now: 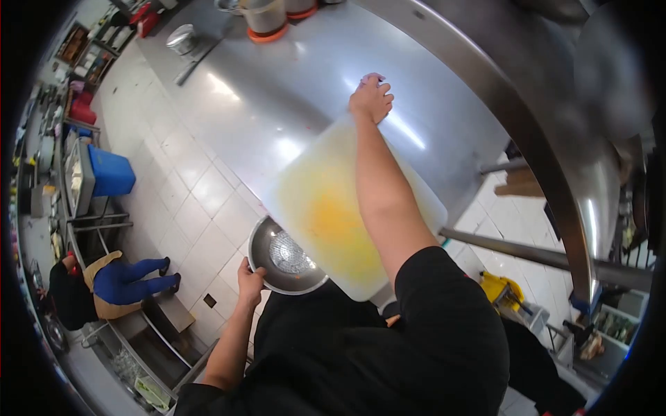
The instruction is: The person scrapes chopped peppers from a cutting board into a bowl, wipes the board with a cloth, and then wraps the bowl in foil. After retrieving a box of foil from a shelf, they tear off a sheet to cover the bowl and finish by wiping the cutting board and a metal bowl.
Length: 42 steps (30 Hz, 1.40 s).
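At the near edge of the steel counter, my left hand [251, 281] grips the rim of a round metal bowl [260, 243], thumb over the edge. The bowl's bottom has a dotted pattern like a colander's, and a small orange scrap lies inside. Beside it, a pale cutting board [291, 187] with yellow-orange stains overhangs the counter edge, partly above the bowl. My right arm reaches across the board. My right hand [371, 98] is at its far corner with fingers curled; a purplish bit shows at the fingertips, too small to name.
On the steel counter [270, 90] lie a knife [191, 69], a metal tin [182, 39] and a container on an orange base [265, 17]. A curved steel frame [513, 97] rises at right. Across the tiled floor, a person [128, 281] bends near a blue bin [111, 172].
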Tool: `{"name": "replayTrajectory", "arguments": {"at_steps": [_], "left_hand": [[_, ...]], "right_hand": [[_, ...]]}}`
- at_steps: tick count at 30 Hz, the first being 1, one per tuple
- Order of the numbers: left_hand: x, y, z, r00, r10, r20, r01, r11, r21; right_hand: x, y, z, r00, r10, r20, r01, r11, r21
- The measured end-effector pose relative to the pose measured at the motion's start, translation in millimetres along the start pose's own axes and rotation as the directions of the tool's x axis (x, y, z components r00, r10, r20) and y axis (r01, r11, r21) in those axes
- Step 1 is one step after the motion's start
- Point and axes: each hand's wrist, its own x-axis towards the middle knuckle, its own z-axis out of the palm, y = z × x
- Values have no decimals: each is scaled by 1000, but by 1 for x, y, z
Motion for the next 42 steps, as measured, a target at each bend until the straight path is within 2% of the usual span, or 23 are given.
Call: {"name": "replayTrajectory", "arguments": {"at_steps": [3,5,7,8,13,15,18,21,23,24,25,26,27,28,30,34,36,37,38,39,40,41,42], "left_hand": [[10,10,1,999,-30,-34,31,999,21],[35,14,-13,997,-69,-32,71,996,60],[69,39,-39,996,83,-18,-84,996,-41],[76,62,-49,1000,3,1,-3,999,-43],[184,108,-115,987,6,158,-16,998,62],[194,145,-111,980,-47,192,37,998,57],[233,174,-141,957,-47,287,6,990,143],[254,197,-157,936,-95,338,21,976,217],[268,202,-166,929,-111,353,32,974,223],[278,202,-171,921,-110,374,32,978,207],[288,204,-174,912,-104,396,31,982,188],[296,209,-175,911,-101,399,27,982,187],[302,214,-176,920,-97,379,18,979,205],[304,217,-175,930,-94,355,13,974,224],[307,232,-173,936,-76,344,2,977,211],[322,225,-183,937,23,349,-66,992,111],[327,226,-190,937,-22,348,-27,990,136],[329,228,-191,939,-57,339,3,987,158],[332,229,-192,936,-44,350,-10,989,151],[336,229,-194,938,-46,343,-3,990,141],[340,234,-201,943,-45,329,1,991,133],[338,244,-203,948,-50,313,2,988,152],[345,240,-212,944,-46,328,-14,984,178]], "right_hand": [[19,-16,18,977,-211,25,209,976,65],[27,-31,25,879,-457,140,449,889,83],[15,-55,26,836,-504,219,510,860,33],[9,-62,26,788,-547,283,569,822,7],[-167,-84,29,628,-755,186,765,644,29],[-262,-97,14,573,-739,353,737,654,171],[-343,-123,14,418,-870,263,747,494,446],[-321,-154,14,579,-809,100,647,531,548],[-234,-160,16,615,-627,478,387,769,509],[-183,-156,9,631,-705,323,439,668,601],[-117,-153,30,643,-409,647,260,912,318],[-104,-179,-23,835,-521,177,442,826,350],[-39,-131,37,856,-512,-65,502,796,339],[14,-112,60,855,-516,-58,519,846,125],[68,-106,101,863,-500,-76,502,865,16],[-3,-191,97,700,-704,118,713,677,-182],[-104,-239,66,716,-544,437,628,776,-61],[-156,-222,103,662,-685,304,688,716,114],[-214,-219,109,578,-726,373,746,655,119],[-264,-218,111,446,-873,197,853,482,203],[-291,-230,95,275,-923,269,908,342,244],[-309,-239,82,351,-924,152,817,381,433],[-298,-256,73,342,-930,131,823,364,436]]}}
